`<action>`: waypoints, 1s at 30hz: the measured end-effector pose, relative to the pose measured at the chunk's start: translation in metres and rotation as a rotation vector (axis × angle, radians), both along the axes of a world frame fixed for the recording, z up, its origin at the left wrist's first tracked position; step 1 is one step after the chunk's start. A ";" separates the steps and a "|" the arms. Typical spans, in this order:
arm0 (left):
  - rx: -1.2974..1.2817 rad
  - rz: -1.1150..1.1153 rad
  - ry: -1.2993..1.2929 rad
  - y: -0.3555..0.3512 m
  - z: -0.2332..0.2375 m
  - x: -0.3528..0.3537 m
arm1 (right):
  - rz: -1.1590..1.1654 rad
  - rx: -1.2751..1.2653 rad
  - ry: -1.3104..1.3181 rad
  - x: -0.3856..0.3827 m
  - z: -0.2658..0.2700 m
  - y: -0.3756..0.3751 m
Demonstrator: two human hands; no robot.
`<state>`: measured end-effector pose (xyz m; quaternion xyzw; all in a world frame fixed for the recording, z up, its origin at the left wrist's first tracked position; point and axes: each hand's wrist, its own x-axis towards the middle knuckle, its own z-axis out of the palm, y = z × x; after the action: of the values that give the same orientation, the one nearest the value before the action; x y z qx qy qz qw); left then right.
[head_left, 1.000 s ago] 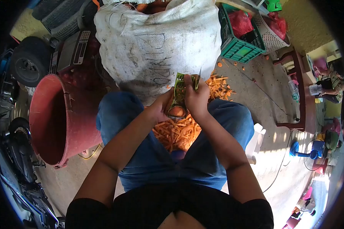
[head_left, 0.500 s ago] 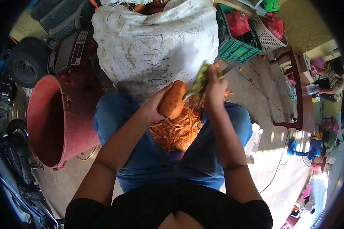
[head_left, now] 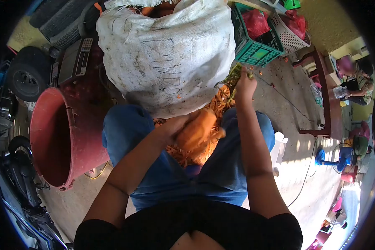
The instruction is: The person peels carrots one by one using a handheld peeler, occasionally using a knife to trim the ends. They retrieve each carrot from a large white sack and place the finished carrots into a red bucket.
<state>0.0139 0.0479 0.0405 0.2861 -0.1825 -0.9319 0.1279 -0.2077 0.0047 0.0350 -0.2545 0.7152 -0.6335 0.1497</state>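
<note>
My left hand point(head_left: 177, 127) is wrapped round a thick orange carrot point(head_left: 196, 130), blurred by motion, low between my knees. Its fingers are partly hidden behind the carrot. Farther out to the right, my right hand point(head_left: 245, 86) grips a peeler point(head_left: 233, 76) with a green patterned handle; its metal part is smeared and hard to make out. The peeler is apart from the carrot. Below both hands, a heap of orange peelings point(head_left: 223, 100) lies between my legs and against the sack.
A large white woven sack point(head_left: 166, 54) stands ahead, orange things showing at its mouth. To the left is a red tub point(head_left: 87, 137). A green crate point(head_left: 258, 52) and white basket point(head_left: 293, 46) sit ahead right, near a wooden frame point(head_left: 331, 108). Another person point(head_left: 360, 85) is at far right.
My right hand has moved up and away from the carrot with the peeler. My left hand has lowered and turned the carrot, which now shows a smoother, brighter orange side.
</note>
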 end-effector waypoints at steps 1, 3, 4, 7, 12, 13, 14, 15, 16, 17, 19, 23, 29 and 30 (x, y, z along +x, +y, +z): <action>0.005 0.001 0.003 -0.004 -0.001 0.002 | 0.027 -0.113 -0.131 -0.003 -0.002 0.000; 0.130 -0.003 0.106 -0.020 -0.003 0.007 | 0.086 -0.151 -0.231 0.016 0.005 0.005; 0.161 -0.002 0.088 -0.021 0.015 0.009 | 0.140 -0.195 -0.337 0.034 0.017 0.011; 0.173 0.007 0.167 -0.025 0.008 0.007 | 0.374 -0.131 -0.394 0.079 0.034 0.031; 0.161 0.194 0.254 -0.021 -0.007 0.005 | 0.501 -0.093 0.328 0.107 0.028 0.044; 0.159 0.198 0.251 -0.023 -0.009 0.005 | 0.504 -0.096 0.325 0.107 0.030 0.043; 0.208 0.151 0.249 -0.025 -0.013 0.004 | 0.490 -0.057 0.282 0.106 0.033 0.043; 0.259 0.103 0.247 -0.027 -0.014 0.003 | 0.475 -0.017 0.240 0.104 0.035 0.042; 0.257 0.101 0.247 -0.028 -0.014 0.004 | 0.473 -0.018 0.241 0.100 0.034 0.039; 0.164 0.056 0.191 -0.029 -0.014 0.006 | 0.395 -0.016 0.216 0.094 0.031 0.034; 0.071 0.007 0.138 -0.027 -0.012 0.006 | 0.235 0.103 0.135 0.069 0.031 0.021; 0.015 0.050 0.064 -0.015 -0.009 0.007 | 0.144 0.006 0.017 0.021 0.011 0.011; 0.094 -0.027 0.306 -0.025 0.001 0.009 | 0.368 -0.015 -0.268 0.084 0.061 0.041; 0.044 0.077 0.282 -0.021 0.002 0.003 | 0.438 -0.045 -0.088 0.089 0.050 0.043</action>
<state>0.0174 0.0273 0.0427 0.1616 -0.1313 -0.9610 0.1817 -0.1183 0.0472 0.0849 -0.3792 0.6214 -0.6120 0.3091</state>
